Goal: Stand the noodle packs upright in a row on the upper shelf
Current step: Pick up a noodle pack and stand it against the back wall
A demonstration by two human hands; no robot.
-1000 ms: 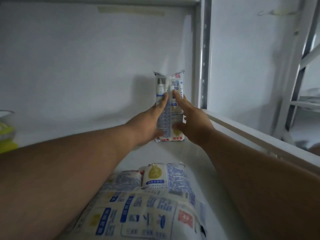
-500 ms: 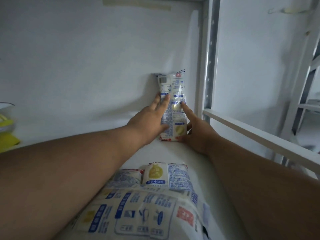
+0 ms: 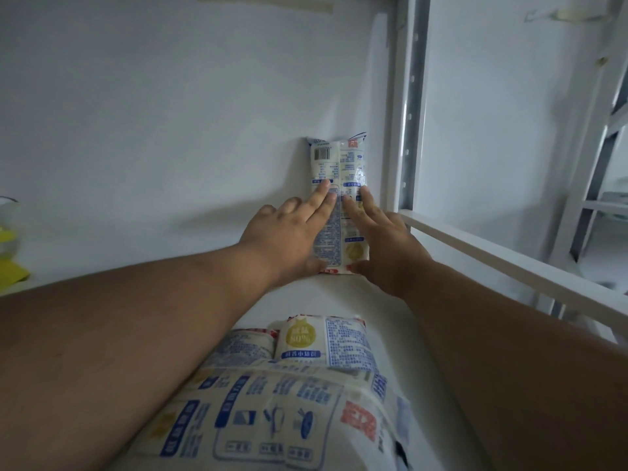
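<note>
A white and blue noodle pack (image 3: 338, 171) stands upright at the back right corner of the white shelf (image 3: 339, 297), its back against the wall. My left hand (image 3: 289, 236) presses flat on its left half with straight fingers. My right hand (image 3: 384, 243) presses on its right half, fingers straight, thumb at the pack's lower edge. Nearer to me, three more noodle packs lie flat on the shelf: a large one (image 3: 272, 419) in front, one with a yellow badge (image 3: 323, 341) behind it, and one (image 3: 244, 345) partly hidden by my left forearm.
A white upright post (image 3: 407, 107) stands just right of the standing pack, with a white side rail (image 3: 509, 266) running toward me. A yellow object (image 3: 10, 263) sits at the shelf's far left. Another rack (image 3: 605, 171) shows at the far right.
The upright pack has moved back until it rests against the wall. Both hands went from holding its sides to lying flat on its front.
</note>
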